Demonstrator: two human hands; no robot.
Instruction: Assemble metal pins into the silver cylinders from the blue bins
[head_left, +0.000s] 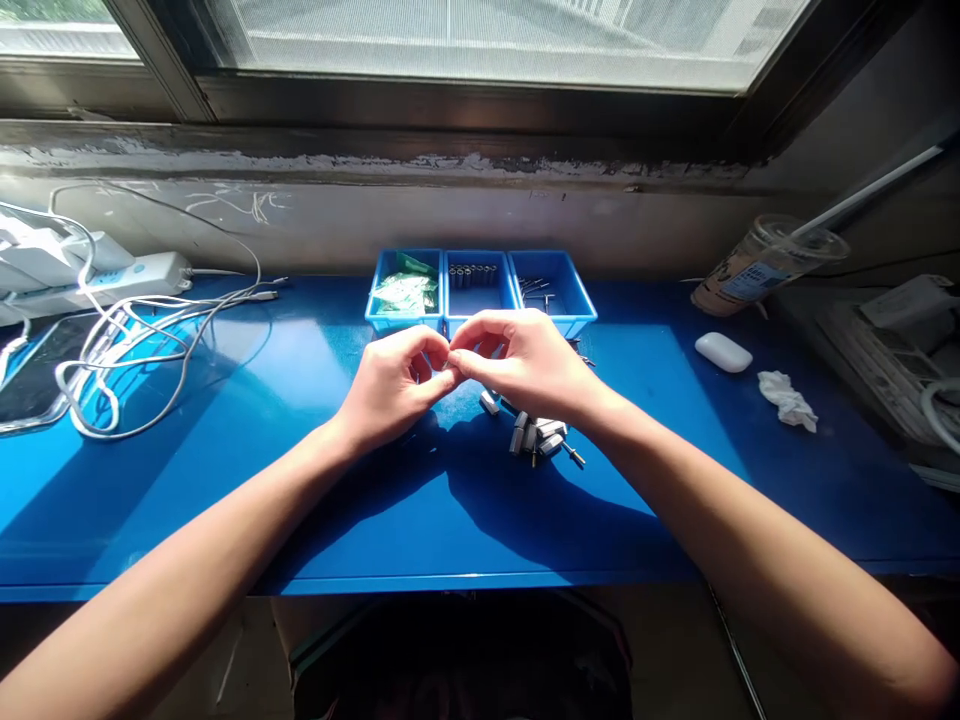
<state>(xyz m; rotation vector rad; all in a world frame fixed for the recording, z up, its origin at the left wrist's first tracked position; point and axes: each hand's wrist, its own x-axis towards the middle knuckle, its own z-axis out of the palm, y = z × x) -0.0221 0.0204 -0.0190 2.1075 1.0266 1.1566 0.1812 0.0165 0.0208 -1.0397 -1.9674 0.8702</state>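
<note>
Head view: left hand (394,385) and right hand (525,365) meet fingertip to fingertip, pinching something too small to identify. Small grey metal parts (536,432) lie piled at 5 o'clock; three blue plastic bins (480,290) at 12 remain stocked.

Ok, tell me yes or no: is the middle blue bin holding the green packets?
No, the green packets lie in the left blue bin; the middle blue bin holds a row of small dark cylinders.
</note>
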